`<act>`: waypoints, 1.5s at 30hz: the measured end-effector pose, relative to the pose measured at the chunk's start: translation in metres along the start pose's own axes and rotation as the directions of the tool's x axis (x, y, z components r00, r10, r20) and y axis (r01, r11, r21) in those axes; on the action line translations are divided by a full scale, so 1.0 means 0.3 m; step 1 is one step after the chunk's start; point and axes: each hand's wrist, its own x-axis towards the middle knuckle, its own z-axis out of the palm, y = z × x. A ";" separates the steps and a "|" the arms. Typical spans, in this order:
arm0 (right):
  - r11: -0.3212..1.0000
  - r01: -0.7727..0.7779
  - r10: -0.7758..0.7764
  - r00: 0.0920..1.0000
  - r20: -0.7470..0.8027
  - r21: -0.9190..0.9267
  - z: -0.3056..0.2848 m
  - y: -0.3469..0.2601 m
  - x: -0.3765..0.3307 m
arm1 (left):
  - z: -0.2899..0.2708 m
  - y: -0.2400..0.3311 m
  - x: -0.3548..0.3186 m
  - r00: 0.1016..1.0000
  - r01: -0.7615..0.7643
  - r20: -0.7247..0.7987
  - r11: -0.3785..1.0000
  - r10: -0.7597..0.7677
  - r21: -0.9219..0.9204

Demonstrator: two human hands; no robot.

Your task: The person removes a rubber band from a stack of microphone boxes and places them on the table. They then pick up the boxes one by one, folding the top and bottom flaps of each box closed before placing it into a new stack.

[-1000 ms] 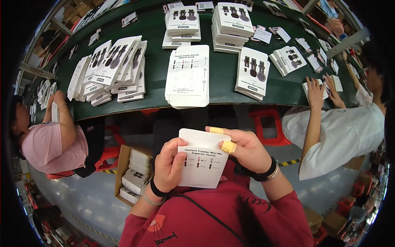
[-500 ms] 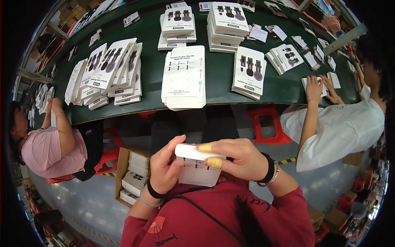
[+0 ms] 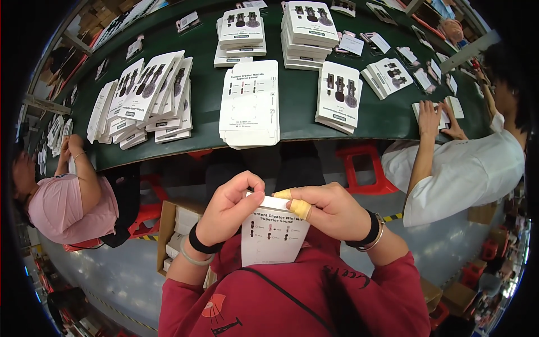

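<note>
A white printed cardboard box (image 3: 273, 241) stands upright in front of my body, its narrow top edge facing up and its lower end against my red shirt. My left hand (image 3: 231, 209) pinches the top left corner with thumb and finger. At the top right, my right hand (image 3: 317, 209) grips the same edge; yellow tape wraps its thumb and index finger. Beyond my hands, at the table's near edge, lies a stack of flat white cartons (image 3: 250, 104) with similar print.
The green table (image 3: 208, 129) carries a fanned pile of boxes (image 3: 143, 98), taller stacks (image 3: 309, 33) and a smaller stack (image 3: 338, 98). Co-workers sit left (image 3: 67, 202) and right (image 3: 457, 168). An open brown carton (image 3: 167, 230) sits on the floor beside red stools (image 3: 368, 171).
The box has turned more upright, so more of its printed face shows. My left hand has moved up to its top corner, and my right thumb and finger have shifted along the top edge.
</note>
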 end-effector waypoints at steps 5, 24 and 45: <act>0.989 0.021 -0.017 0.999 -0.030 0.144 0.007 0.014 0.003 | 0.008 -0.088 -0.048 0.950 -0.282 -0.029 0.897 0.310 0.340; 0.923 0.013 -0.198 0.872 -0.448 -0.384 -0.192 -0.098 -0.116 | -0.058 0.040 0.166 0.748 -0.297 -0.385 0.791 0.541 0.535; 0.622 -0.036 -0.586 0.641 -0.496 -0.782 -0.246 0.166 0.111 | -0.246 -0.016 0.380 0.613 -0.242 -0.509 0.757 0.604 0.607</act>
